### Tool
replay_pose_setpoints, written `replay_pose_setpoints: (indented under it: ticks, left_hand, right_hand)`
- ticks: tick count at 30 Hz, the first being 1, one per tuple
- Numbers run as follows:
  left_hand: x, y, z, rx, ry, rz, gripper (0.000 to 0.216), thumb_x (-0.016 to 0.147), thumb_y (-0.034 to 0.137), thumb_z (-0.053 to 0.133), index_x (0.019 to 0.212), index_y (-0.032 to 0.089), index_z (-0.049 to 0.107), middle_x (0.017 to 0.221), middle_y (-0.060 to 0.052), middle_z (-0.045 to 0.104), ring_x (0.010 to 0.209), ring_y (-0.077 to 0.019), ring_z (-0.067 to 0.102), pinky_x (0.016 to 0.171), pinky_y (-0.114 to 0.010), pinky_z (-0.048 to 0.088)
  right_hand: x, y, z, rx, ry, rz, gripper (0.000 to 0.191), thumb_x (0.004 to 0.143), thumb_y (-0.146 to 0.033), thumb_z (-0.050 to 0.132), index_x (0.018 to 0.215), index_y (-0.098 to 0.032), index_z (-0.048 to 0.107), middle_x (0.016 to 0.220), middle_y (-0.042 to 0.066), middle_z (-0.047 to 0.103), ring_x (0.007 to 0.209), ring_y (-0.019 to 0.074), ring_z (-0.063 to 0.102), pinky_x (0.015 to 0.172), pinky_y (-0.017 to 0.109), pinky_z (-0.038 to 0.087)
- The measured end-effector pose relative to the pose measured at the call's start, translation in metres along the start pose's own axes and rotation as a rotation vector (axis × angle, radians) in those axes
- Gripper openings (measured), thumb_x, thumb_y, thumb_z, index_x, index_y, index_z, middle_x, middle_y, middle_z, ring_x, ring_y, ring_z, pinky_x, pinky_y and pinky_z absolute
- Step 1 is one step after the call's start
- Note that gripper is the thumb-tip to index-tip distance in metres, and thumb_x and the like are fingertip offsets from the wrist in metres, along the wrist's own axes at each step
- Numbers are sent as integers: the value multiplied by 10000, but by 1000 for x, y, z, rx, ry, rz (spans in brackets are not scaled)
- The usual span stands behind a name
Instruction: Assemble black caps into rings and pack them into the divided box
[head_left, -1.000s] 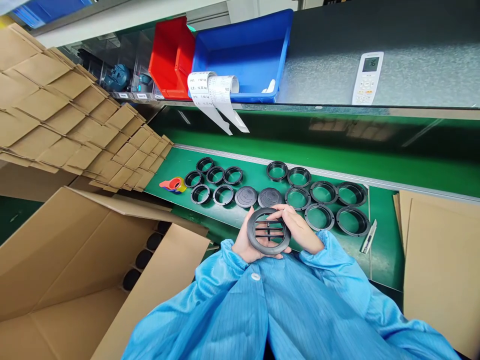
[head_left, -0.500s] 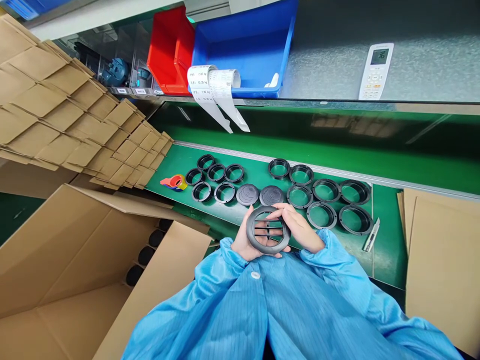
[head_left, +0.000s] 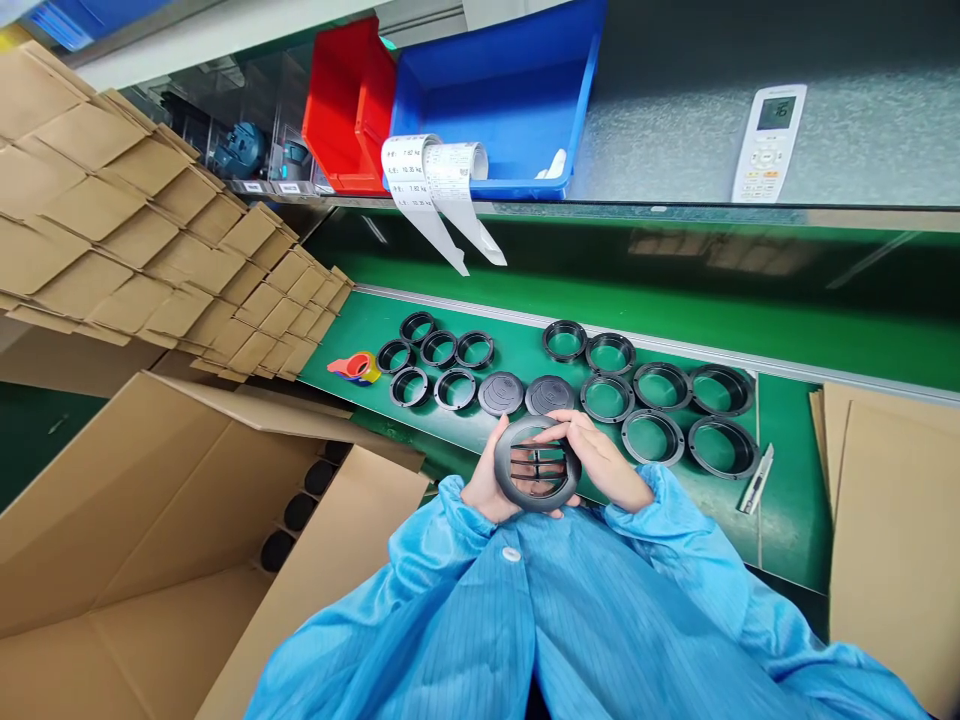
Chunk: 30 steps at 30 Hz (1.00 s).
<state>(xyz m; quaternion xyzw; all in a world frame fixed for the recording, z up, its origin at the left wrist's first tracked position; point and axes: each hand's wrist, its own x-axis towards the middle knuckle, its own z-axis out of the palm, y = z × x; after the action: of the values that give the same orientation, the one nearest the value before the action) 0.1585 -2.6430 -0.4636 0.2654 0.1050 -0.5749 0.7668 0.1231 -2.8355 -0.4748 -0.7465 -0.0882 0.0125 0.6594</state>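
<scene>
Close to my body I hold a round black air vent (head_left: 504, 470) with a wide smooth rim and thin slats across its opening. My left hand (head_left: 482, 485) is closed around its left side and underside, and fingers show through the slats. My right hand (head_left: 604, 465) grips the right side, its fingertips at the upper rim and top slats. Just beyond the vent, two black discs with curved lines, a left disc (head_left: 501, 394) and a right disc (head_left: 550, 396), lie on the green bench. A black ring (head_left: 653, 437) sits beyond my right hand among several similar rings.
More black rings (head_left: 455, 390) stand at the left of the bench (head_left: 517, 345). A utility knife (head_left: 756, 480) lies at right, near cardboard sheets (head_left: 892, 540). An open carton (head_left: 172, 480) is at left. Above, a shelf bears a blue bin (head_left: 487, 95), red bin (head_left: 346, 110) and remote control (head_left: 769, 145).
The vent has tilted slightly in my hands, and its slats look turned to a different angle. Both hands keep their hold. The whole view has shifted a little.
</scene>
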Motion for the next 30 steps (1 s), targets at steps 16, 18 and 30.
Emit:
replay_pose_setpoints:
  ticks: [16,18,30]
  left_hand:
    - [21,8,-34,-173,401,15,687,942,687,399,1237,110,625,986,-152,725,979,-321,695,870,-436,557]
    - [28,11,-37,-124,400,-1,702,923,702,432,1264,114,610,987,-152,726,984,-315,694,875,-427,557]
    - [49,49,-121,1092,848,453,606,825,578,572,1251,148,603,1348,-177,560,1308,-340,479,1168,-518,324]
  right_hand:
    - [10,54,25,-584,-423,6,1071,799,-630,715,1597,-178,162,1637,202,-22,1516,374,-9,1220,565,199]
    - [18,52,23,-523,-448,82,1204,705,-582,811,1602,-179,115,1631,204,-42,1514,378,-18,1226,550,179]
    - [47,116,30,-735,30,181,1114,644,-436,808,1560,-154,239,1398,202,272,1336,404,313,1135,566,318]
